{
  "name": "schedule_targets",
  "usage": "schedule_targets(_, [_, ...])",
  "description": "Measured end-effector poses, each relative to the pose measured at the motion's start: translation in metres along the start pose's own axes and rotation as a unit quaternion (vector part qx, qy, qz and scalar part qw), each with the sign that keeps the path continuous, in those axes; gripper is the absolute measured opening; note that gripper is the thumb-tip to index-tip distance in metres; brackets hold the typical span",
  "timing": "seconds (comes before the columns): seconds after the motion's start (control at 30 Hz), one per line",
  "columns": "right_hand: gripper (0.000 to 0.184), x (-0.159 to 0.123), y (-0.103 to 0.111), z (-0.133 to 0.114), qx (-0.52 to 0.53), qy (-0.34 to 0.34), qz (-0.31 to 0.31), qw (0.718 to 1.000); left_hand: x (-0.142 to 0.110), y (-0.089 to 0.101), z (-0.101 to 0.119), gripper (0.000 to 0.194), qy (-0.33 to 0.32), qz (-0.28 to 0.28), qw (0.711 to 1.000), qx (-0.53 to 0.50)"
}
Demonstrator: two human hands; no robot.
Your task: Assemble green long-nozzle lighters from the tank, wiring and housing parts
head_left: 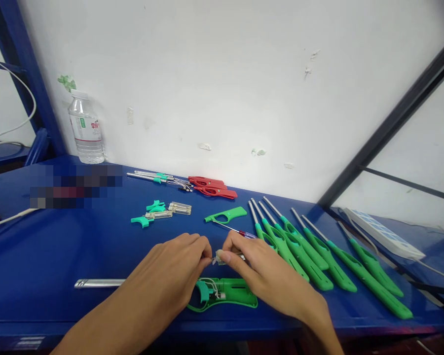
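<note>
My left hand [177,264] and my right hand [253,264] meet above the blue table [59,246], fingertips pinched together on a small clear part [219,257]. Just below them lies an opened green lighter body [225,293] with wires and a teal trigger showing inside. Its long metal tube [99,283] sticks out to the left. A green handle half [227,215] and a small red-handled screwdriver [237,230] lie just beyond my hands.
Several finished green long-nose lighters [318,256] lie in a row at the right. Red lighters [210,186], loose teal triggers [148,213] and clear parts [179,208] sit further back. A water bottle [85,128] stands by the wall. A white power strip [385,234] lies far right.
</note>
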State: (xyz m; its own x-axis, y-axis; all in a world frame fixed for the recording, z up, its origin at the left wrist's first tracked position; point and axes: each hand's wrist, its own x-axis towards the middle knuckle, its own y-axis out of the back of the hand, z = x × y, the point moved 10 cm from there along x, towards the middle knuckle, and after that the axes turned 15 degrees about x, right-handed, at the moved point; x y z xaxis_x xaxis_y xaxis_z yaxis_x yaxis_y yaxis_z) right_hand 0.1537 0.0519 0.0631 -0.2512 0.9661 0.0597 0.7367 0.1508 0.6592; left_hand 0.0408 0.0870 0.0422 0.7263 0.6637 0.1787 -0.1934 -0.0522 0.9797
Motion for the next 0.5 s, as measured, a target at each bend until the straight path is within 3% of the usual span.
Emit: schedule_targets(0.5, [0.027, -0.0015, -0.0019, -0.0020, -0.034, 0.008, -0.011, 0.999, -0.0052, -0.0056, 0.0012, 0.029, -0.007, 0.010, 1.000, -0.013])
